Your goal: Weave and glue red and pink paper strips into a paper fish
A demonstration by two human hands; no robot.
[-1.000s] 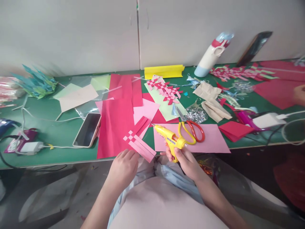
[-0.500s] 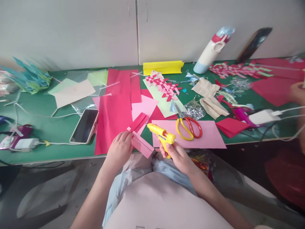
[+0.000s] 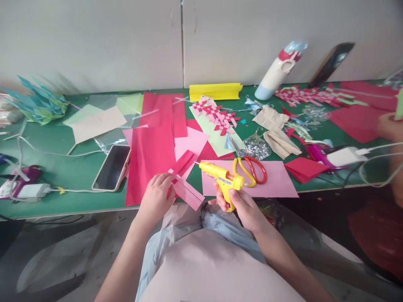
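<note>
My right hand [image 3: 241, 203] is wrapped round the handle of a yellow glue gun [image 3: 220, 176], whose nozzle points left over the paper. My left hand [image 3: 159, 191] is closed on a folded pink paper strip [image 3: 189, 194], pressing its upper end near the table's front edge. A folded red paper strip [image 3: 184, 162] crosses that end at an angle, and a small pale square shows where they meet. Behind the nozzle lies a light pink sheet [image 3: 192, 142]. Scissors [image 3: 255, 170] with one yellow and one red handle rest on a pink sheet [image 3: 273, 180] by the glue gun.
Large red sheets [image 3: 153, 155] and a phone [image 3: 111, 167] lie to the left. Woven pink paper pieces [image 3: 217, 115] sit on a pale green sheet. A bottle [image 3: 280, 71] stands behind. At right are a power bank with a white plug [image 3: 348, 156] and another person's hand [image 3: 390, 128].
My right hand has drawn the glue gun a little to the right, away from the strips. My left hand has barely moved on the paper.
</note>
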